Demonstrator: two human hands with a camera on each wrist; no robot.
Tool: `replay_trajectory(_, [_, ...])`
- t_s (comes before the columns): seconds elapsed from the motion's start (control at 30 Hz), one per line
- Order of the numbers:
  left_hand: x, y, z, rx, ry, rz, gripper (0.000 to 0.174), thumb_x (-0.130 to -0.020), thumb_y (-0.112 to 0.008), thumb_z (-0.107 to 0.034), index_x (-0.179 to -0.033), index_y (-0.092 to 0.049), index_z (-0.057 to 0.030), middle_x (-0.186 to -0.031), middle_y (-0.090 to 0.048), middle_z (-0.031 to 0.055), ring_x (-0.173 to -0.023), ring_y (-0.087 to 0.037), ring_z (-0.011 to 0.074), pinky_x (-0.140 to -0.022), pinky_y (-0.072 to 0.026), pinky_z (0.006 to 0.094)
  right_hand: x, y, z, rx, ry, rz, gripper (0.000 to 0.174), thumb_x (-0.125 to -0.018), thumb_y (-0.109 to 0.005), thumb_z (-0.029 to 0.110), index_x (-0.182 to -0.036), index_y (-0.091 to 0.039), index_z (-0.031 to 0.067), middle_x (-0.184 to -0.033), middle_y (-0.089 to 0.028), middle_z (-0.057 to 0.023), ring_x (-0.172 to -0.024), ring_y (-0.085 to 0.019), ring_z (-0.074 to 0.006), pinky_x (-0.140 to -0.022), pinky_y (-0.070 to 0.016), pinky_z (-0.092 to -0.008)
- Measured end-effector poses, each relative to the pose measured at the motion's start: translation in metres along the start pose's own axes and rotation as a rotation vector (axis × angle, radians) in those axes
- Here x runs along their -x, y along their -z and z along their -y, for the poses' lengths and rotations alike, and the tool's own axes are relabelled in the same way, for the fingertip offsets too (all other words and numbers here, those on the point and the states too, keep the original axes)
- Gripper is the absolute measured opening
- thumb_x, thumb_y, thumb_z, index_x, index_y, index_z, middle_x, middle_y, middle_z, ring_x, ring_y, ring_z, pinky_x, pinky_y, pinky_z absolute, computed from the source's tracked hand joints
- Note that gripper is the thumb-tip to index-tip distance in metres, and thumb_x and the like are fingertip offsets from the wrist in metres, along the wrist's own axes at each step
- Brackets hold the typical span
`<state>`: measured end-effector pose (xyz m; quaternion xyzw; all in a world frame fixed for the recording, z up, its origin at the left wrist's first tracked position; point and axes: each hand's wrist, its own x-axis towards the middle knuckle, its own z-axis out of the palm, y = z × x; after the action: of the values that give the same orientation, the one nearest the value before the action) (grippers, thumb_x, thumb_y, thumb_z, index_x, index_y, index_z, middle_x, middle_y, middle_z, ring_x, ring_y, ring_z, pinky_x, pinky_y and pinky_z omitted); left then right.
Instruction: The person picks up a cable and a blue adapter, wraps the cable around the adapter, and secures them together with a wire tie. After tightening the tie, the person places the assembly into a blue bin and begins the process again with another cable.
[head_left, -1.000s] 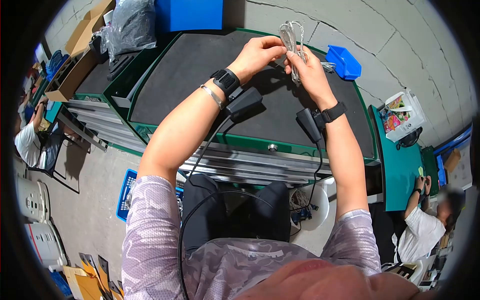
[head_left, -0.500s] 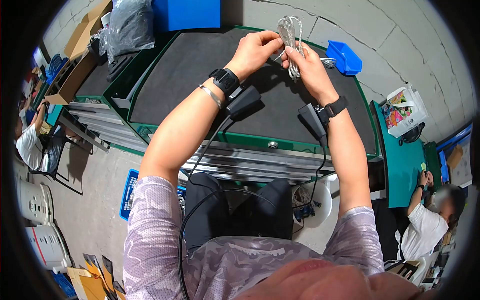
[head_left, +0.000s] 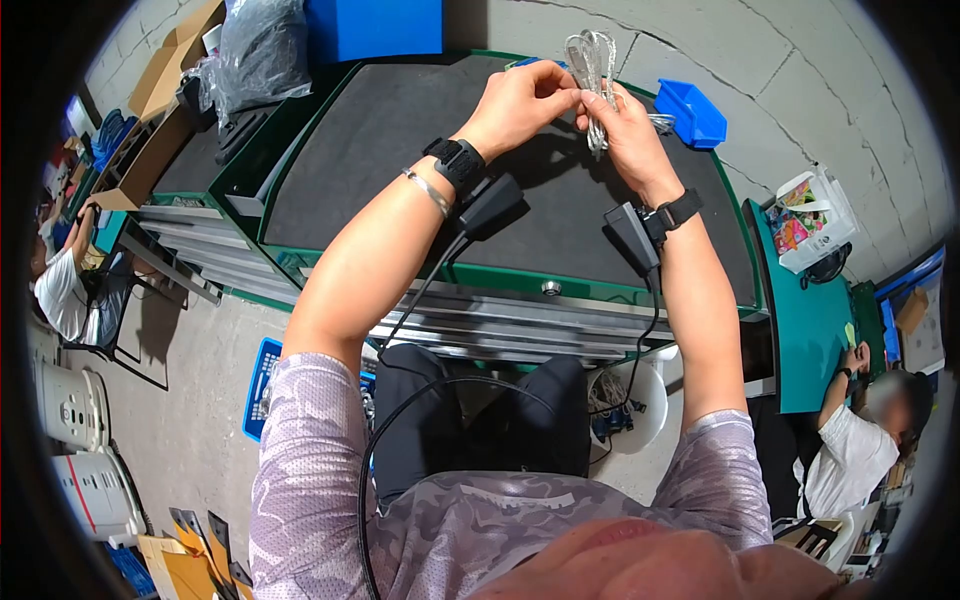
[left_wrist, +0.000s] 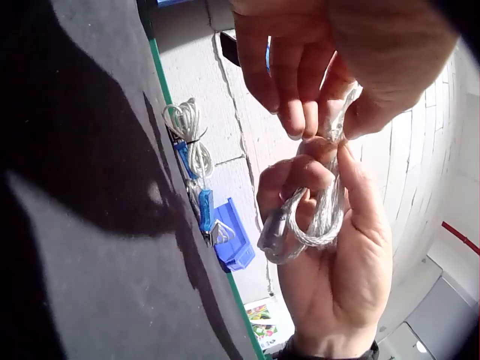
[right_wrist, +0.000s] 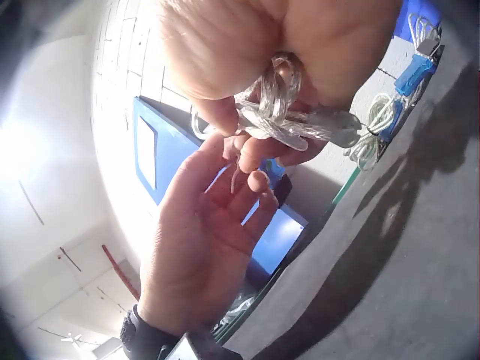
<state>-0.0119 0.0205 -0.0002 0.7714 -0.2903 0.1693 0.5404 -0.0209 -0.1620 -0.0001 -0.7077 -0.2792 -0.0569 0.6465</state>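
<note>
A bundle of clear-sheathed silver cable [head_left: 592, 58], folded into long loops, is held up over the back of the dark mat. My right hand [head_left: 632, 138] grips its middle, with loops sticking out above and below the fingers. From the left, my left hand [head_left: 522, 106] meets it, thumb and forefinger pinching at the bundle's middle. The left wrist view shows a looped end of the cable [left_wrist: 324, 217] lying across the right palm. In the right wrist view the left hand's fingertips [right_wrist: 257, 180] are close under the bundle, beside a thin strand.
Another coiled cable [left_wrist: 196, 154] with blue connectors [left_wrist: 206, 210] lies along the mat's back edge, near a blue bin [head_left: 690, 113]. A box with a plastic-wrapped bundle [head_left: 262, 60] stands at the left. A white bucket [head_left: 655, 405] holds more cables below the bench. Another person [head_left: 850, 460] works at the right.
My left hand has moved slightly right and closed up against the right hand at the bundle. The bundle is held a little further right, its loops fanned more upright.
</note>
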Motion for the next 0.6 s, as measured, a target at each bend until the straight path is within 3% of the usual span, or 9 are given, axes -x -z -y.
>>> replay_trajectory(0.2, [-0.001, -0.003, 0.007, 0.009, -0.037, 0.035, 0.016, -0.088, -0.063, -0.013, -0.099, -0.062, -0.0005, -0.089, -0.068, 0.004, -0.082, -0.065, 0.0097, -0.078, -0.052, 0.0258, 0.002, -0.003, 0.003, 0.003, -0.023, -0.029, 0.019, -0.095, -0.054, 0.014, -0.108, -0.056, 0.0004, -0.089, -0.058, -0.0001, -0.077, -0.053, -0.0068, -0.07, -0.0441, -0.0217])
replay_trajectory(0.3, [-0.004, -0.004, 0.012, 0.259, 0.028, 0.122, 0.012, -0.089, -0.059, -0.011, -0.095, -0.053, -0.0023, -0.082, -0.057, 0.0007, -0.075, -0.053, 0.0086, -0.072, -0.0467, 0.0247, 0.003, -0.006, 0.005, 0.071, -0.003, -0.004, 0.02, -0.095, -0.054, 0.015, -0.109, -0.055, 0.0009, -0.087, -0.058, 0.0005, -0.076, -0.052, -0.0061, -0.07, -0.0435, -0.0215])
replay_trajectory(0.4, [-0.004, 0.0, 0.009, 0.372, 0.097, 0.142, 0.011, -0.09, -0.058, -0.011, -0.095, -0.053, -0.003, -0.082, -0.058, 0.0014, -0.076, -0.054, 0.0087, -0.073, -0.0468, 0.0246, 0.003, -0.006, 0.0, 0.174, 0.026, -0.031, 0.019, -0.095, -0.054, 0.016, -0.109, -0.056, 0.0022, -0.084, -0.057, 0.0014, -0.075, -0.052, -0.0053, -0.068, -0.043, -0.0215])
replay_trajectory(0.53, [-0.001, -0.005, 0.01, 0.559, 0.147, 0.152, 0.012, -0.09, -0.06, -0.013, -0.094, -0.056, -0.0022, -0.083, -0.058, 0.0017, -0.075, -0.053, 0.0082, -0.072, -0.0465, 0.024, 0.003, -0.003, -0.005, 0.569, 0.131, -0.116, 0.023, -0.095, -0.053, 0.016, -0.11, -0.054, -0.0014, -0.074, -0.061, -0.0087, -0.068, -0.06, -0.0167, -0.062, -0.0467, -0.0302])
replay_trajectory(0.57, [0.0, -0.004, 0.009, 0.58, 0.181, 0.163, 0.012, -0.09, -0.06, -0.013, -0.093, -0.056, -0.0018, -0.083, -0.058, 0.0018, -0.074, -0.053, 0.0079, -0.072, -0.0466, 0.0236, 0.002, -0.006, -0.007, 0.568, 0.142, -0.11, 0.023, -0.095, -0.053, 0.016, -0.11, -0.054, -0.0014, -0.074, -0.061, -0.0087, -0.068, -0.06, -0.0167, -0.062, -0.0467, -0.0302])
replay_trajectory(0.6, [0.0, -0.004, 0.008, 0.6, 0.212, 0.176, 0.012, -0.091, -0.06, -0.013, -0.093, -0.057, -0.0014, -0.083, -0.059, 0.0019, -0.073, -0.053, 0.0076, -0.072, -0.0467, 0.0233, 0.001, -0.008, -0.009, 0.596, 0.191, -0.134, 0.024, -0.094, -0.053, 0.015, -0.111, -0.053, -0.0019, -0.074, -0.062, -0.0121, -0.068, -0.062, -0.0218, -0.062, -0.0473, -0.0323])
